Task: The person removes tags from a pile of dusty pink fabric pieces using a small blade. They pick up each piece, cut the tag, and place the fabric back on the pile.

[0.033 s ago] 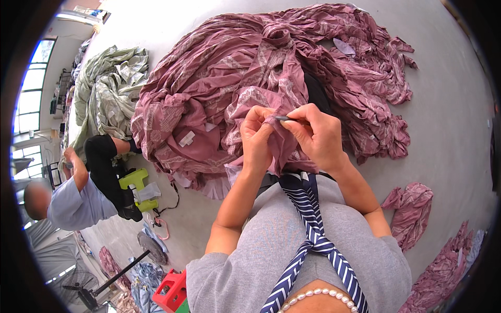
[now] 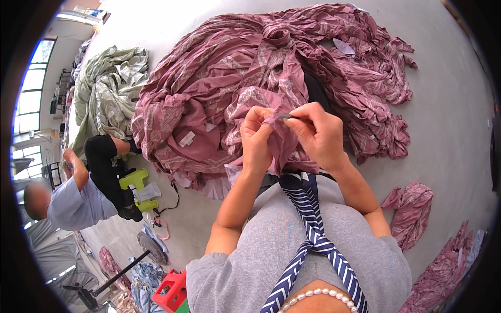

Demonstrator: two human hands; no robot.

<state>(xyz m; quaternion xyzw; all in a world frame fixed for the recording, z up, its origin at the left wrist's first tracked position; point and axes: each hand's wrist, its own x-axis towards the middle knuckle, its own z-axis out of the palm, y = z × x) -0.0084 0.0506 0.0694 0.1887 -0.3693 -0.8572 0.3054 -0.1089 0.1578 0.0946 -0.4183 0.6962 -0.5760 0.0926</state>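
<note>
A large heap of mauve-pink patterned fabric (image 2: 209, 68) spreads before me and reaches my lap. Between its fingers and thumb, my left hand (image 2: 257, 141) pinches a gathered fold of this fabric (image 2: 282, 148). Just to the right, my right hand (image 2: 321, 136) is closed on a slim dark tool (image 2: 283, 116), its tip against the fold beside my left fingertips. The tool is too small to tell its exact kind. A white label (image 2: 186, 139) shows on the cloth left of my hands.
At left a person (image 2: 81, 203) sits by a pale green fabric pile (image 2: 107, 94). A lime-green stool (image 2: 134, 182) stands near them. Behind me at left are a red stool (image 2: 169, 293) and a stand with a round base (image 2: 152, 248). More pink cloth (image 2: 412, 214) lies at right.
My right hand and the slim dark tool have shifted very slightly, the tool's angle changing a little. My left hand keeps its pinch on the fold.
</note>
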